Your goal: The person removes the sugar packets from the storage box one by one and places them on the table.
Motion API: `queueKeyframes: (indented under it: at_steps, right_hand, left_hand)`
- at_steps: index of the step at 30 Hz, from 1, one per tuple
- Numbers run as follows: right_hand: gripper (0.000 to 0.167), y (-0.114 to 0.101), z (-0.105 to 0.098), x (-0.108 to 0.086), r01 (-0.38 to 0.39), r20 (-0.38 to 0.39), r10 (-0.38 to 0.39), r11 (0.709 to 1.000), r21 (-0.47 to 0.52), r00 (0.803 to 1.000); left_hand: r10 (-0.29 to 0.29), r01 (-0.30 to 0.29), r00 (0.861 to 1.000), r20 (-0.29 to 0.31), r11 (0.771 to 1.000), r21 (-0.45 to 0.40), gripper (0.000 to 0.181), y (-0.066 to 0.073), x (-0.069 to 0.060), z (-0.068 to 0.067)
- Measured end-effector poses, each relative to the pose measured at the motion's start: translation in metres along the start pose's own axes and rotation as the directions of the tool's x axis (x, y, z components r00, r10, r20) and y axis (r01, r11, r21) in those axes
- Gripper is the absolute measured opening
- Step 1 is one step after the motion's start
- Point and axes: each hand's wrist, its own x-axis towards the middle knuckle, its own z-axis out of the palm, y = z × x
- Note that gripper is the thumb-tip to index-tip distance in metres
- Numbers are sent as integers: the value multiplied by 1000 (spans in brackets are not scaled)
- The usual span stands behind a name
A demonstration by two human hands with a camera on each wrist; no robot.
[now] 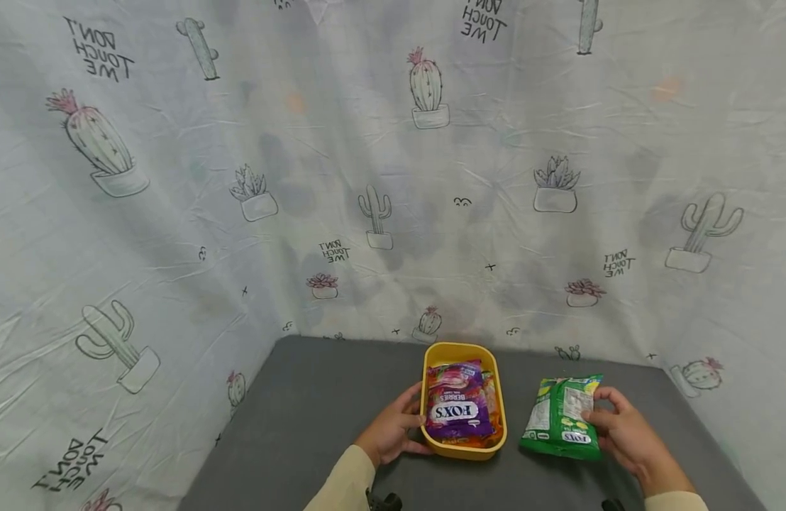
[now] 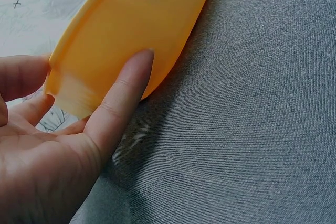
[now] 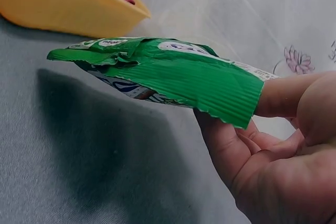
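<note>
A yellow container (image 1: 465,453) stands on the grey table, holding a purple candy bag (image 1: 453,397) and an orange one (image 1: 491,404) partly beneath it. My left hand (image 1: 393,428) touches the container's left side; in the left wrist view the thumb lies along the yellow wall (image 2: 142,24), with fingertips at its rim. My right hand (image 1: 629,436) pinches a green bag (image 1: 562,419) by its right edge, to the right of the container. In the right wrist view the green bag (image 3: 178,74) is held above the table, its shadow below it.
A grey cloth-covered table (image 1: 316,404) lies under everything. A pale curtain printed with cacti (image 1: 393,177) hangs behind the table and along both sides.
</note>
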Motion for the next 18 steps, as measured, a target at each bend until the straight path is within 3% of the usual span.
queueKeyframes:
  at_steps: [9,18]
  right_hand:
    - [30,12,-12,-2,-42,73,43,999,-8,996]
    - [31,18,-20,-2,-94,-24,94,996,-1,995]
  left_hand:
    - [-4,4,1000,0,1000,-4,75,-1,0,-1]
    - [-14,14,1000,-12,1000,-1,75,1,0,-1]
